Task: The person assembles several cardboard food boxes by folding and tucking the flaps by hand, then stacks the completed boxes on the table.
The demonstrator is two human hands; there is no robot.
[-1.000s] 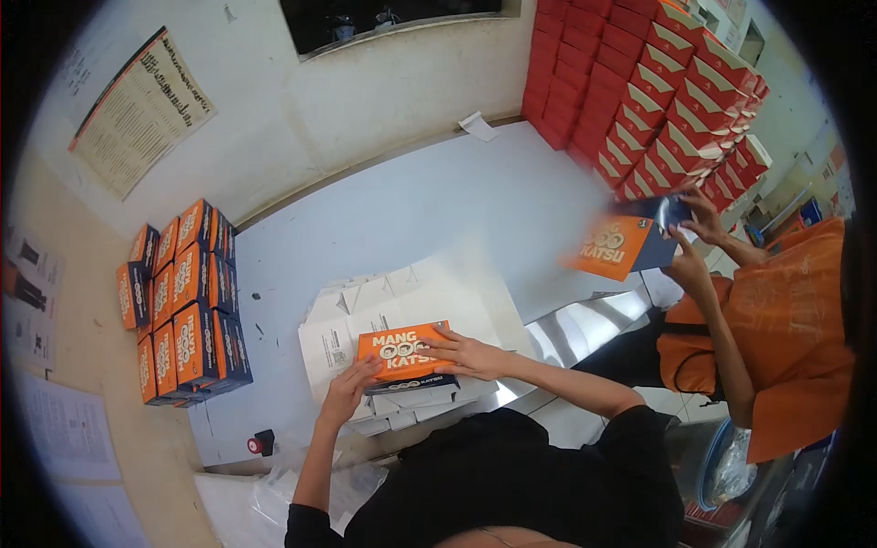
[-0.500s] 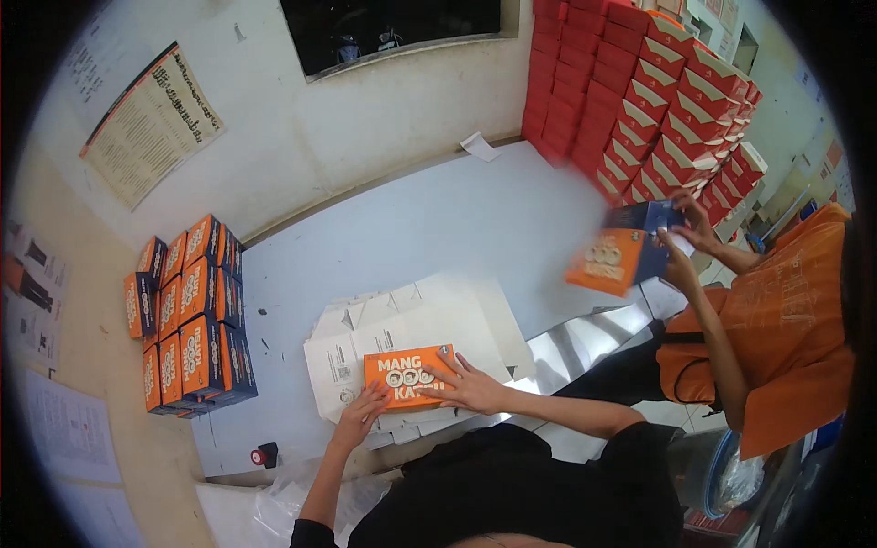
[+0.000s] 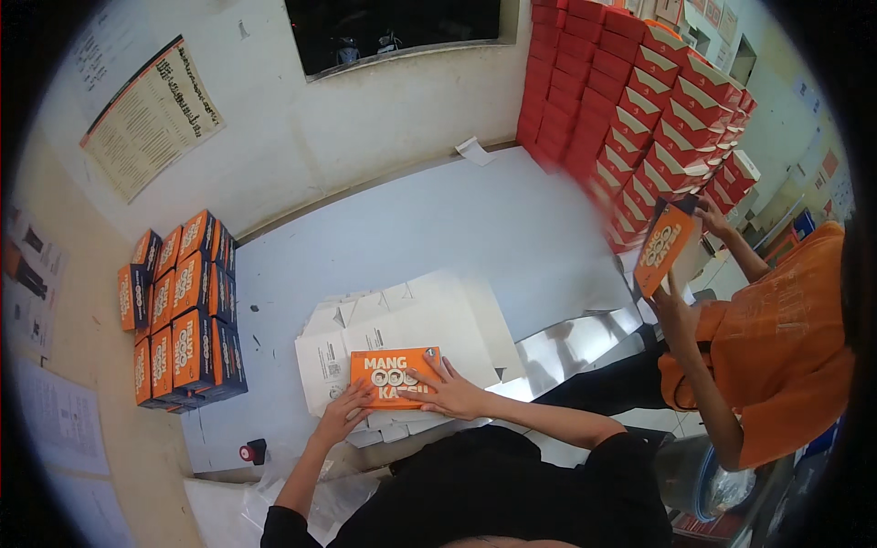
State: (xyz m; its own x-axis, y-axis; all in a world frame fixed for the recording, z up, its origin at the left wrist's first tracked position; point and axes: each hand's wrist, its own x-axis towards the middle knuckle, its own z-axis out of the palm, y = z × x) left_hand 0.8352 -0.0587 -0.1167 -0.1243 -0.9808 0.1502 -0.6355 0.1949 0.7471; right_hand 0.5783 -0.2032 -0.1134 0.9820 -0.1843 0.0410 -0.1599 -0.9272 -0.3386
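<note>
In front of me an orange box with white lettering (image 3: 395,363) lies flat on a stack of white cardboard sheets (image 3: 457,320). My right hand (image 3: 454,393) is open, its fingers spread over the box's right side and face. At the lower left corner my left hand (image 3: 343,413) touches the edge with outstretched fingers; its thumb is hard to make out. The sheets look like flattened box blanks with printed patches and cut flaps.
Orange and dark blue boxes (image 3: 187,301) are piled at the left wall. Red boxes (image 3: 630,119) form a tall stack at the back right. A co-worker in orange (image 3: 767,338) holds another orange box (image 3: 665,247). A red-topped stamp (image 3: 253,452) sits near the table's front left.
The co-worker's box has swung upright and closer to their body. My hands stay on the box in nearly the same pose. The whole view has shifted slightly.
</note>
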